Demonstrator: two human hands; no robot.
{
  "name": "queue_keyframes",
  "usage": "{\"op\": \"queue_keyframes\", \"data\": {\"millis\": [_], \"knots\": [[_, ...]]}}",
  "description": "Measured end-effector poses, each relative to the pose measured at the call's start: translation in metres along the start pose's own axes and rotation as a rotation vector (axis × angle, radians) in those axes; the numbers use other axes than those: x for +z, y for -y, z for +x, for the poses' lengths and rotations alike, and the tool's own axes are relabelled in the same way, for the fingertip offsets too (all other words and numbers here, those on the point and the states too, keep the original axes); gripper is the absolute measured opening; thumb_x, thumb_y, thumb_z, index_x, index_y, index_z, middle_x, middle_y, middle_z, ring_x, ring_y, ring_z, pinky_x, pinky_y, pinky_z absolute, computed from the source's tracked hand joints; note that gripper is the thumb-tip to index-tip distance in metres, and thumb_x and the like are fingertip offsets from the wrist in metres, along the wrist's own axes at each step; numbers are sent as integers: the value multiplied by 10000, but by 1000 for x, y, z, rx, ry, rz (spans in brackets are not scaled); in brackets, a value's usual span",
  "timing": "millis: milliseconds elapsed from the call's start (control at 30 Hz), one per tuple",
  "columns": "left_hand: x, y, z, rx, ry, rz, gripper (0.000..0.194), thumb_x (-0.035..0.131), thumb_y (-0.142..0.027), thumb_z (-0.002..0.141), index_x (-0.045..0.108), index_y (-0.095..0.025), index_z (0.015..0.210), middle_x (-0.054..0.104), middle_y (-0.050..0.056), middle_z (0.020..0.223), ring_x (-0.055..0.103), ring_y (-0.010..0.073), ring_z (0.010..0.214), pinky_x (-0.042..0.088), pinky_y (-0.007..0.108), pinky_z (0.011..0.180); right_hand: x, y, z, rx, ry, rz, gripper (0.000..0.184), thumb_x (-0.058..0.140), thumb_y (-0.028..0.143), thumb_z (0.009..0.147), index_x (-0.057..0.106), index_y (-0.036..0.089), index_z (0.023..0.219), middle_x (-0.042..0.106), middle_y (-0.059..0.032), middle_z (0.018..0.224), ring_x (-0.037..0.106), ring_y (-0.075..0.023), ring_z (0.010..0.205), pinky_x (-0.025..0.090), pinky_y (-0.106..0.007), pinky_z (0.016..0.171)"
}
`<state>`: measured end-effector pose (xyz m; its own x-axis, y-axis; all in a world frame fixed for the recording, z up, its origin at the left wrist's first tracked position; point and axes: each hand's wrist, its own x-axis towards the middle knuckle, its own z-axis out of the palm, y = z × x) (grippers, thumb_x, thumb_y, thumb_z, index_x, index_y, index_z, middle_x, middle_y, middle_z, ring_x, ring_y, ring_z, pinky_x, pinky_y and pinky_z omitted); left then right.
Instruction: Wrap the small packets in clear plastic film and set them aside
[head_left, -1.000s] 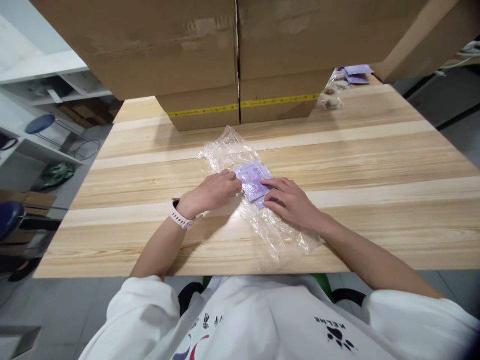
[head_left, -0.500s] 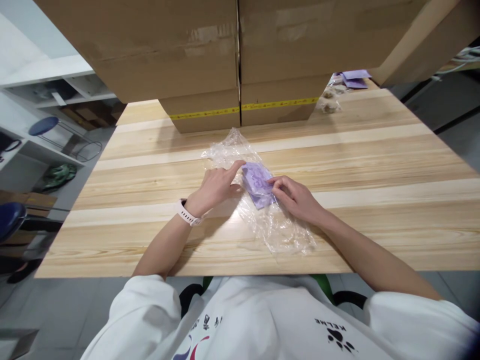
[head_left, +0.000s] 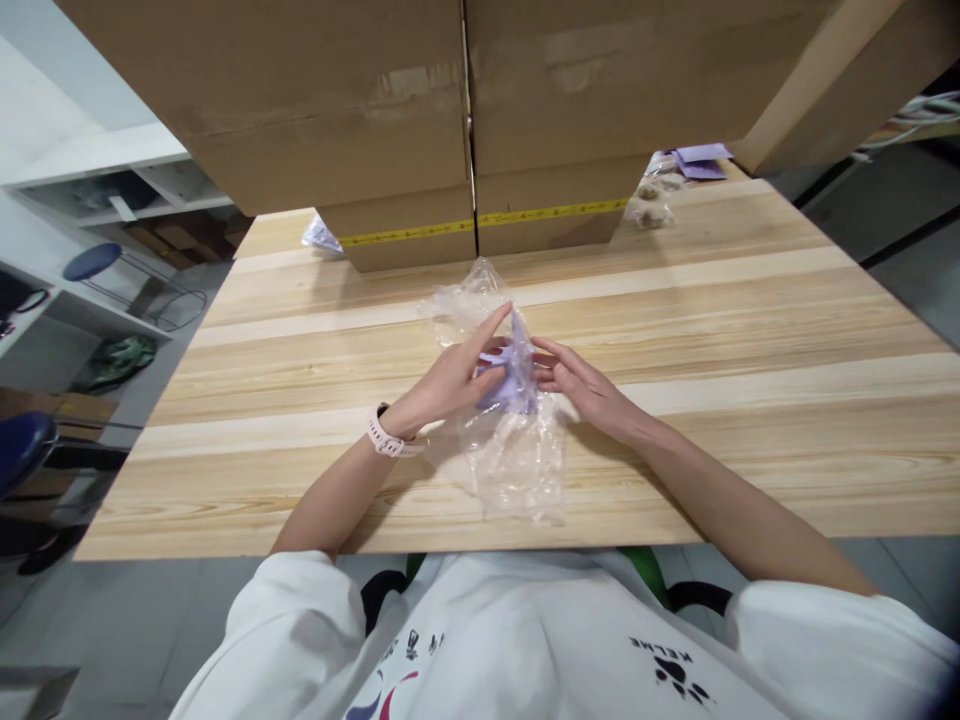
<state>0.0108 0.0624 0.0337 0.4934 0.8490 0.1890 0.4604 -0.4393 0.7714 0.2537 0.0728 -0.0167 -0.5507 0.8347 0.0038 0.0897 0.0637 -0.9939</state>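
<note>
Had left hand (head_left: 450, 385) splayed at the purple packet (head_left: 514, 395), right hand (head_left: 589, 392) half-curled opposite; couldn't tell the grip of either. Had it lying between both hands, amid clear plastic (head_left: 517, 460). Probably needed light, even pressure, without snagging.

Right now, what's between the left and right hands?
In the head view, a purple packet and clear plastic film lie between the left hand and the right hand.

The wood-grained worktop (head_left: 750, 400) carries crumpled clear plastic (head_left: 517, 465) at its middle, cardboard boxes (head_left: 409, 215) on the far side, a small packet (head_left: 321, 236) far left, clear bags (head_left: 651, 214) far right.
</note>
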Motion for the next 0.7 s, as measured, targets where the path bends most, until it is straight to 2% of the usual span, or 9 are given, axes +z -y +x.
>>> {"op": "queue_keyframes", "data": {"millis": [67,167,300,367,467,533,600,700], "knots": [[14,-6,1,85,14,-28,772,542,-259,977,155,-302,1643,527,154,1517,571,300,1343,504,467,1072,0,3,1,55,33,158,681,426,702,976,430,303,1527,604,-104,1455,650,-274,1237,517,-504,1047],[40,-9,0,215,66,-20,757,562,-281,981,178,-304,1634,365,128,1638,415,328,1477,382,516,1203,-1,7,1,152,50,293,656,391,734,966,603,262,1369,711,-99,1297,698,-285,1149,570,-473,960],[62,-7,-5,252,160,96,703,583,-282,964,283,-249,1598,315,128,1660,262,316,1553,217,529,1287,-7,3,4,248,-116,338,497,765,580,801,688,216,1130,774,-85,1063,736,-243,961,588,-374,851],[63,-8,-8,233,213,144,629,544,-286,986,336,-235,1578,335,136,1650,273,298,1551,223,526,1283,-11,-4,6,246,-199,310,478,836,511,723,693,199,1056,770,-69,971,726,-216,866,582,-343,793],[55,-10,-10,151,252,242,577,511,-304,1007,378,-238,1564,290,141,1669,242,304,1561,240,540,1264,-19,-13,8,206,-268,135,395,797,501,723,721,198,965,746,-35,863,682,-195,740,551,-301,649],[48,-7,-9,43,258,357,643,569,-373,985,357,-248,1579,194,151,1697,121,358,1582,159,627,1251,-23,-17,8,170,-251,-27,318,717,504,783,738,201,876,713,-11,768,643,-182,661,505,-276,570],[44,0,-8,-68,294,467,788,641,-489,936,294,-269,1609,94,159,1713,-1,420,1577,58,731,1201,-28,-18,8,147,-208,-167,322,650,498,828,735,191,782,677,-2,685,604,-167,602,458,-262,532],[43,9,-6,-151,380,549,887,600,-640,914,193,-325,1637,19,138,1720,-41,451,1566,9,800,1139,-42,-17,9,168,-241,-290,347,666,494,809,727,163,728,662,-15,632,573,-156,570,421,-255,514]]}}
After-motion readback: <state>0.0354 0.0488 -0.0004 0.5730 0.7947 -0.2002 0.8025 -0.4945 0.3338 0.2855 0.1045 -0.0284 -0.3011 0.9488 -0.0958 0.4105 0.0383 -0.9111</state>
